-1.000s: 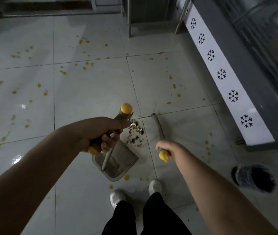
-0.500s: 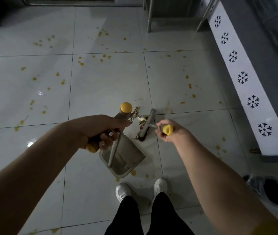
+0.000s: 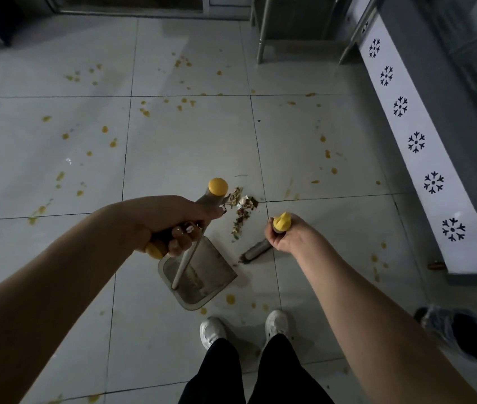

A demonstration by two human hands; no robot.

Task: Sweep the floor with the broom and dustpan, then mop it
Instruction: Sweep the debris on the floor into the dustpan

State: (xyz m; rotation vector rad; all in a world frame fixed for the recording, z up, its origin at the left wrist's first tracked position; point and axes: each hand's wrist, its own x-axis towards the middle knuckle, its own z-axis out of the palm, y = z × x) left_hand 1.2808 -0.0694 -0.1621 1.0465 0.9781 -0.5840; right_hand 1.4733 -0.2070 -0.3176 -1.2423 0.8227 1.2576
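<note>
My left hand [image 3: 173, 220] grips the grey dustpan's long handle, which ends in a yellow cap [image 3: 217, 186]; a dark grip with a yellow end sticks out below my fingers. The dustpan [image 3: 202, 282] rests on the tiles just ahead of my shoes, mouth facing up-right. A small pile of mixed debris [image 3: 241, 207] lies beyond the pan's mouth. My right hand [image 3: 288, 236] holds the top of the broom handle under its yellow cap [image 3: 281, 220]. The broom head [image 3: 256, 251] sits on the floor right of the pan, below the debris.
Yellow spots [image 3: 144, 112] dot the pale floor tiles all round. A cabinet with a white snowflake strip [image 3: 416, 142] runs along the right. Metal table legs [image 3: 262, 36] stand at the back. A dark bag-lined bin [image 3: 461, 330] sits lower right. My white shoes [image 3: 212, 330] stand below the pan.
The broom head has swung from beside the debris down and right, leaving the pile uncovered ahead of the pan. My right hand moved right. The left hand and dustpan held still.
</note>
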